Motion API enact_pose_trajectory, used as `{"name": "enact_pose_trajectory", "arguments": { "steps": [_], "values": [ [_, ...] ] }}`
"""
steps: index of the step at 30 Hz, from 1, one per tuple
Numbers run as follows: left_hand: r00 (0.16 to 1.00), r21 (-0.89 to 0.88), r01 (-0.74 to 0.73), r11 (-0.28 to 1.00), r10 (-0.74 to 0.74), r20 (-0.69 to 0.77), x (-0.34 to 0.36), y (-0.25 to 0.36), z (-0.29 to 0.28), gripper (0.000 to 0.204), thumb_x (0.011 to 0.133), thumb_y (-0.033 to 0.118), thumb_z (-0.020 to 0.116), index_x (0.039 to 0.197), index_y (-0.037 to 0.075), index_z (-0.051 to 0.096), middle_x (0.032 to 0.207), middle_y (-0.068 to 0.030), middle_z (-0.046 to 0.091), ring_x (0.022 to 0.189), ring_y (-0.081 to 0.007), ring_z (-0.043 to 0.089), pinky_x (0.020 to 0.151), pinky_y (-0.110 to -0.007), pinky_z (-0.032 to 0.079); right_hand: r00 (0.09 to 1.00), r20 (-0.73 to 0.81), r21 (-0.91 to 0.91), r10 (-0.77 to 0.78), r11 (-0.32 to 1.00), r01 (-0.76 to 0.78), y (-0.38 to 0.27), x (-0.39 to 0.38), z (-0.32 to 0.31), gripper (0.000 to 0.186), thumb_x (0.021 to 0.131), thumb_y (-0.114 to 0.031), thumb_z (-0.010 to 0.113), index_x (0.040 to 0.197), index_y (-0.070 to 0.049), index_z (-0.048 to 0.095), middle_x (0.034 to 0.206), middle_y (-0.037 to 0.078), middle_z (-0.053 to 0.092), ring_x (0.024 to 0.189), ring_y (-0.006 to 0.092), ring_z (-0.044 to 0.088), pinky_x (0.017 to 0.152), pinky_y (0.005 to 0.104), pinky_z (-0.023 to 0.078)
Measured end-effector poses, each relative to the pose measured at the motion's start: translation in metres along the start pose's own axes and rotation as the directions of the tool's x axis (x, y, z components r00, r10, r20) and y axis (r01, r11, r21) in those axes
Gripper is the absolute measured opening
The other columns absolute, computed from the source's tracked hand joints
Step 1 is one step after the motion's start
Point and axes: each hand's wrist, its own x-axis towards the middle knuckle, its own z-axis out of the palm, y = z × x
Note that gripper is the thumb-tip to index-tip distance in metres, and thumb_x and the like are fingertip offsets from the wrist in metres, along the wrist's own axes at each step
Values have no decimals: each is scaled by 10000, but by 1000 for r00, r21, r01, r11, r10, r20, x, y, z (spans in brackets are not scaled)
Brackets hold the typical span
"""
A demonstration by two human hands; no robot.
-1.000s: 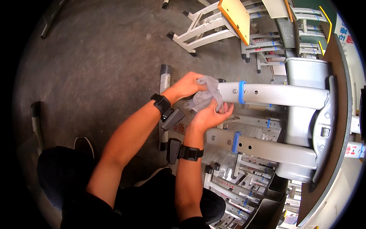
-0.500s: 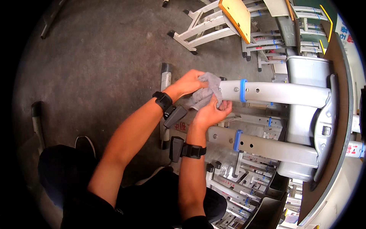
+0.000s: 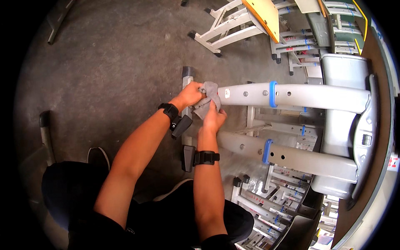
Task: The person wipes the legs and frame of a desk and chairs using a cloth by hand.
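Observation:
My left hand and my right hand are both closed on a crumpled grey cloth, which is wrapped round the end of the upper metal leg of a tipped desk, beside its foot bar. The leg is a pale grey tube with holes and a blue band. Below it a parallel leg has another blue band. Both join the desk's metal underside at the right. My wrists carry black straps with small black devices. The fingertips of my left hand are partly hidden in the cloth.
A chair with a yellow board lies at the top. Many stacked metal desk frames fill the lower right and upper right. A dark desktop panel bounds the right side. A metal leg stands at the left, near my shoes.
Both hands and the cloth have moved left along the upper leg toward the foot bar, uncovering a white patch on the tube. The view has shifted slightly.

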Motion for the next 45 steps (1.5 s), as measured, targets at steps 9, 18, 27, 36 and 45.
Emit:
{"name": "enact_pose_trajectory", "arguments": {
  "steps": [9,18,27,36,45],
  "values": [
    [998,-188,-45,981,52,32,-16,39,-2,277,814,40,639,1081,-3,695,905,-42,692,841,-117,612,773,-280,481,998,-53,476,-26,878,48,-51,-62,-17,247,932,-78,569,1131,42,486,1120,154,583,920,214,608,744,342,497],
    [968,-271,-180,946,219,123,-18,67,20,392,884,64,545,1272,26,590,1056,-13,647,898,-82,566,783,-249,463,915,-187,245,-358,885,397,-63,-58,-16,242,875,18,642,1055,39,481,1097,127,572,971,202,566,854,321,471],
    [997,-34,59,998,-57,58,1,-9,6,387,895,16,472,1266,25,584,1036,-41,650,907,-132,585,817,-301,484,975,-129,82,-182,978,193,30,-16,39,227,782,5,693,870,30,485,997,179,506,912,331,539,819,441,454],
    [987,152,52,987,-74,145,3,-14,-12,319,898,49,555,1209,42,625,918,-23,651,804,-114,564,729,-291,474,961,5,-43,-275,960,275,38,-5,22,299,736,-28,789,894,22,540,978,146,502,906,302,568,839,396,478],
    [952,24,-179,983,167,255,-15,88,-2,382,929,182,634,1280,34,600,914,37,626,778,-44,504,675,-234,437,912,-180,384,-370,827,411,-49,-43,-14,298,823,58,654,1073,32,492,1128,114,479,987,219,549,869,328,473]
  ]
}}
